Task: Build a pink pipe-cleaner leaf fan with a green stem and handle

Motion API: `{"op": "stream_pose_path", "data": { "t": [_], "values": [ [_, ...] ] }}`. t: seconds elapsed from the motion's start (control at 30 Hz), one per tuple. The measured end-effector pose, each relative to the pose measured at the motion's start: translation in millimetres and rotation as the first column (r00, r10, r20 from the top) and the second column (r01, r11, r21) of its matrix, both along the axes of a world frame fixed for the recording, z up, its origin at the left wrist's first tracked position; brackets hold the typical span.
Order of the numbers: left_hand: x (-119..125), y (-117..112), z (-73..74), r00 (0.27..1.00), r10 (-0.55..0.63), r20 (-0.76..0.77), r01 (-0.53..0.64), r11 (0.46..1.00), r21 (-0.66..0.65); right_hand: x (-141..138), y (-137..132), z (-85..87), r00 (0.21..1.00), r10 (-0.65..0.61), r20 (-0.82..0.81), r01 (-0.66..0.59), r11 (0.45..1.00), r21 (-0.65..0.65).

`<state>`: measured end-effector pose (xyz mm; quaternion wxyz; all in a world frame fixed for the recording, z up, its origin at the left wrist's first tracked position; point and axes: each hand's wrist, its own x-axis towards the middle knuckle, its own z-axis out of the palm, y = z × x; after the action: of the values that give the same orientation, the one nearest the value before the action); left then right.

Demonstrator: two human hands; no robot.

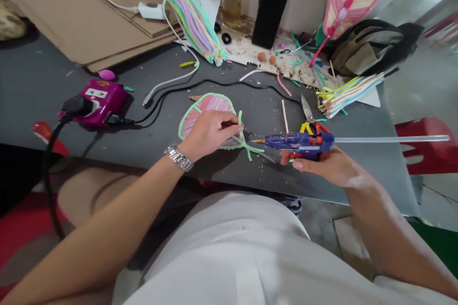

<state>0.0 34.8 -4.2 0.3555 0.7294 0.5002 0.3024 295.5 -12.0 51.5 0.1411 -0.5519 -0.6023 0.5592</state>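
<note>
the right hand [324, 167], at 3 o'clock, has its fingers clamped round a blue hot-glue gun [296, 142], nozzle leftward; the left hand [209, 134], at 12 o'clock, pinches its fingers together on a green pipe-cleaner end [240, 121] of a pink leaf-shaped frame [211, 107] on the grey table [265, 114]; that end looks to need gluing.

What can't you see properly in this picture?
In the head view:
The middle of the pink leaf craft is hidden by the left hand.
The handle of the glue gun is hidden by the right hand.
The far end of the cardboard stack is cut off by the top edge.
The tiny specks at the back are too small to tell what they are.
</note>
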Motion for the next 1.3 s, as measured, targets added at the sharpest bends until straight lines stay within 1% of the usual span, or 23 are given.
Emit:
{"op": "stream_pose_path", "data": {
  "t": [0.13, 0.2, 0.27, 0.33, 0.47, 0.6, 0.77, 1.03, 1.17, 1.3],
  "values": [
    [0, 0, -4.8, 1.000, 0.015, -0.009, -0.015, 1.000, -0.006, -12, 7, -12.7, 0.991, -0.026, 0.128, 0.007, 0.990, 0.142],
    [0, 0, -5.2, 1.000, 0.026, -0.018, -0.026, 1.000, 0.004, -15, 7, -18.9, 0.977, -0.005, 0.211, -0.037, 0.980, 0.194],
    [1, 0, -4.8, 0.999, 0.030, -0.026, -0.029, 0.999, 0.016, -16, 6, -25.1, 0.961, 0.034, 0.275, -0.097, 0.971, 0.217],
    [1, 0, -4.3, 0.999, 0.033, -0.037, -0.033, 0.999, 0.025, -16, 5, -31.2, 0.949, 0.047, 0.313, -0.130, 0.960, 0.248],
    [2, 1, -4.7, 0.998, 0.043, -0.043, -0.041, 0.998, 0.045, -17, 4, -38.7, 0.944, 0.036, 0.329, -0.152, 0.930, 0.335],
    [1, 2, -6.3, 0.998, 0.046, -0.044, -0.044, 0.998, 0.055, -21, 5, -37.1, 0.927, 0.060, 0.371, -0.202, 0.912, 0.357],
    [1, 2, -6.3, 0.998, 0.046, -0.034, -0.043, 0.996, 0.072, -26, 5, -34.4, 0.910, 0.058, 0.410, -0.227, 0.897, 0.378],
    [1, 2, -5.0, 0.999, 0.033, -0.025, -0.032, 0.997, 0.066, -30, 5, -31.9, 0.890, 0.057, 0.453, -0.276, 0.857, 0.435],
    [1, 1, -5.1, 0.999, 0.040, -0.023, -0.039, 0.997, 0.067, -29, 4, -32.3, 0.885, 0.069, 0.460, -0.286, 0.860, 0.422],
    [2, 1, -5.7, 0.999, 0.043, -0.024, -0.041, 0.998, 0.057, -28, 4, -33.1, 0.896, 0.073, 0.438, -0.269, 0.874, 0.405]
  ]
}}
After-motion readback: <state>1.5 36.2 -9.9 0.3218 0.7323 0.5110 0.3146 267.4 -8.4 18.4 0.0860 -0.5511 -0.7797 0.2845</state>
